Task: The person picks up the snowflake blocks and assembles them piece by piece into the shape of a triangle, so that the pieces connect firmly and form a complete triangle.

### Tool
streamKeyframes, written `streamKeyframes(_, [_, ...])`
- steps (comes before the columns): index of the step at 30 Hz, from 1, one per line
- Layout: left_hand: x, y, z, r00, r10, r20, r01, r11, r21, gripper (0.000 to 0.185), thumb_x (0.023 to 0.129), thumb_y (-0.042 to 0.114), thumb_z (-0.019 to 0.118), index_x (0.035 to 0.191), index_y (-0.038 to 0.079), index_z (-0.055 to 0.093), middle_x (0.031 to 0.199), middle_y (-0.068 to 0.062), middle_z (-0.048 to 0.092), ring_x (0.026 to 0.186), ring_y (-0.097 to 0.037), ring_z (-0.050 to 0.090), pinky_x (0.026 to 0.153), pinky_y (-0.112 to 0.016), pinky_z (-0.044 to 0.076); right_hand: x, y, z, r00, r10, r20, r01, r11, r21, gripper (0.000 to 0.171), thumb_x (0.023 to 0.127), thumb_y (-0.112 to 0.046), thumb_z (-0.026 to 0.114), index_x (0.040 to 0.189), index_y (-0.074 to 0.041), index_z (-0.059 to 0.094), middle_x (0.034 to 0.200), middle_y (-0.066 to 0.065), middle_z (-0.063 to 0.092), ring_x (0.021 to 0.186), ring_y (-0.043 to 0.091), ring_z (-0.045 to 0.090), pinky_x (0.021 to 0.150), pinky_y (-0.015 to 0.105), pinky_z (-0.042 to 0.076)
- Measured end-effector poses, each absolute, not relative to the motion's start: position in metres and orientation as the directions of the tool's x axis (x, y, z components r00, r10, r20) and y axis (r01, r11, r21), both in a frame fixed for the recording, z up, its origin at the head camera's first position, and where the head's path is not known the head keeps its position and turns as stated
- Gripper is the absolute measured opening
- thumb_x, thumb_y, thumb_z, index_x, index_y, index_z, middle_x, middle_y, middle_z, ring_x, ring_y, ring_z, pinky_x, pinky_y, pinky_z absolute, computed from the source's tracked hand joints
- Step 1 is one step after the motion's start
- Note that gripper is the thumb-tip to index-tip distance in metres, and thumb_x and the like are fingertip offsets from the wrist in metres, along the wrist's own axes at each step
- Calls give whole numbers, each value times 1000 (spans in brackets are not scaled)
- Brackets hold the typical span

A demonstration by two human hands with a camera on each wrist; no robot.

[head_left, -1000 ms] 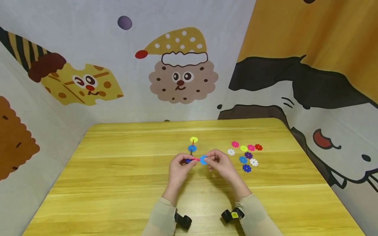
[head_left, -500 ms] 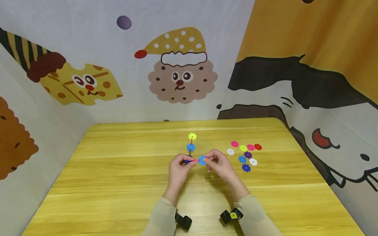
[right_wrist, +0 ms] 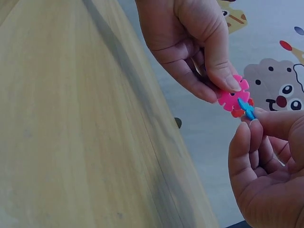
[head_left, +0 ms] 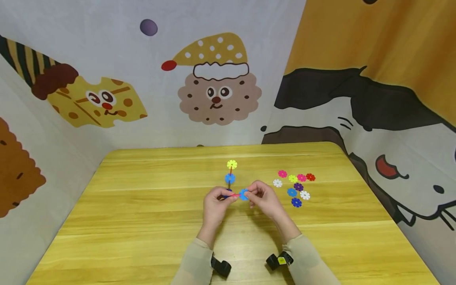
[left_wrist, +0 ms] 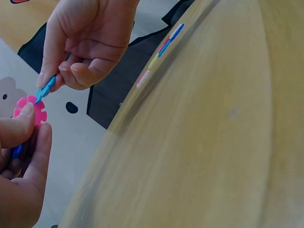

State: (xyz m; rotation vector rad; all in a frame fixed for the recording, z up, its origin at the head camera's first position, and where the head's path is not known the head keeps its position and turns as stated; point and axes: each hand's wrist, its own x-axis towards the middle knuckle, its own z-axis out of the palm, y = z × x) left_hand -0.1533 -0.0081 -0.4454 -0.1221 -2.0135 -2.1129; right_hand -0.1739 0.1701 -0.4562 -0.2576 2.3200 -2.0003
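Near the middle of the head view, my left hand [head_left: 215,204] pinches a pink snowflake disc [right_wrist: 232,100] between thumb and fingers. A chain of joined discs runs from it away from me: a dark blue disc [head_left: 228,192], partly behind the fingers, then a light blue disc [head_left: 229,178] and a yellow disc [head_left: 232,164], with edge-on pieces between. My right hand [head_left: 266,200] pinches another light blue snowflake disc [head_left: 244,194] by its right side. In the right wrist view this disc stands edge-on, its slot side meeting the pink disc's rim.
Several loose snowflake discs lie on the wooden table [head_left: 142,221] to the right, among them a purple disc [head_left: 298,187], a red disc [head_left: 310,177] and a white disc [head_left: 304,195]. A cartoon-printed curtain [head_left: 160,99] hangs behind the table.
The chain's far end has tilted up, so the yellow disc sits higher in the head view than a second ago. Both hands keep their pinch, with the blue disc against the pink one.
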Motion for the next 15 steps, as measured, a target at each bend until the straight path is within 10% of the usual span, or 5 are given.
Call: streamKeyframes(15, [-168,-6,-477,-973,-88,213,215,-9,977,13,73,-7,83,79,-3,72,88,-15,67,81,-19,64,70,-23,55,-171,170,-461,-985,-169,28,-54,151,-987,14,94,-2,66,99,8,59,80,8,61,66,16,58,62,30,57])
